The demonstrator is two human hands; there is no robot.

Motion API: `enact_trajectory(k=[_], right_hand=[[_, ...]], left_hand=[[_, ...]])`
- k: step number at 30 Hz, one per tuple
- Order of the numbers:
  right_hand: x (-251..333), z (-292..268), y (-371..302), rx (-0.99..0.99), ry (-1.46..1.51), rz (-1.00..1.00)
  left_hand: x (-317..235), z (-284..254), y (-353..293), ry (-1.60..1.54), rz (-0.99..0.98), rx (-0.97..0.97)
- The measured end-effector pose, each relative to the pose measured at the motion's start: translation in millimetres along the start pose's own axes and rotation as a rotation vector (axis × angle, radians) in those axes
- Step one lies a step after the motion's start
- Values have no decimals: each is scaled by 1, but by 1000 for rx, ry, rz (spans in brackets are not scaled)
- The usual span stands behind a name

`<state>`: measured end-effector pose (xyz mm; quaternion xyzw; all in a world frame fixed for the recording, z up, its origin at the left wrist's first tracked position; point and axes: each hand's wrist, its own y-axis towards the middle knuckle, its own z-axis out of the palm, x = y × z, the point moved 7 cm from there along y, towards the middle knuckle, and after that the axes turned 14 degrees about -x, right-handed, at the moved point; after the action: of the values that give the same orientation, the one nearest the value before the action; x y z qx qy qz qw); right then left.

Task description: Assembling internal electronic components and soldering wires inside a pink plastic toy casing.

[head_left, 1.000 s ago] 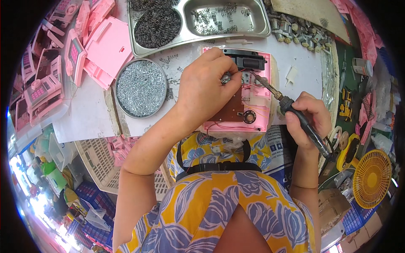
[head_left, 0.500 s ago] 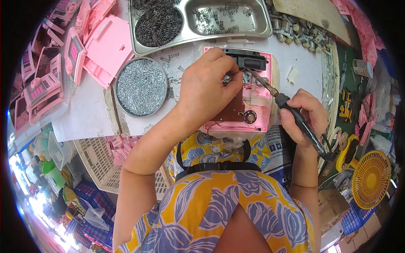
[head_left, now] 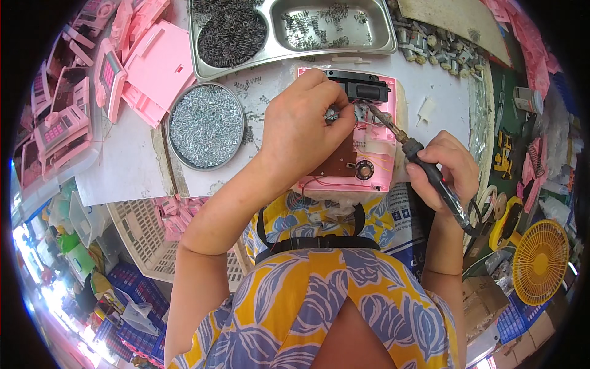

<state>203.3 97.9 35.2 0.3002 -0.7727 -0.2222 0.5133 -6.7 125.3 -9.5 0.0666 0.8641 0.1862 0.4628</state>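
A pink plastic housing (head_left: pixel 384 183) lies open side up before me. Inside it are a black plastic unit (head_left: pixel 370 92) along the far edge, a brown board (head_left: pixel 334 162), a small round black part (head_left: pixel 364 170) and thin wires. My left hand (head_left: pixel 304 123) reaches over the housing's left half, thumb and forefinger pinched on what looks like a thin red wire, mostly hidden by the fingers. Gripped in my right hand (head_left: pixel 453 166) is a soldering iron (head_left: pixel 413 149) with a black handle. Its tip points up and left, just beside the left fingertips near the black unit.
A round dish of small screws (head_left: pixel 206 126) sits left of the housing. Beyond stands a metal tray (head_left: pixel 294 58) of dark springs. Small motors (head_left: pixel 424 46) are heaped at the far right, near a white plastic piece (head_left: pixel 425 111). Pink casings (head_left: pixel 157 74) pile up leftward; a yellow fan (head_left: pixel 541 262) stands right.
The soldering iron's handle has shifted slightly to the right with my right hand, its tip staying near the left fingertips. My left hand has hardly moved and keeps its pinch.
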Motion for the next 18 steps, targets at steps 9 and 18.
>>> enact_trajectory(k=[9, 18], right_hand=[[-3, 2, 1, 56, -27, 84], [-8, 7, 3, 57, -33, 71]], left_hand=[[0, 1, 0, 1, 7, -12], [-2, -1, 0, -29, 36, -46]])
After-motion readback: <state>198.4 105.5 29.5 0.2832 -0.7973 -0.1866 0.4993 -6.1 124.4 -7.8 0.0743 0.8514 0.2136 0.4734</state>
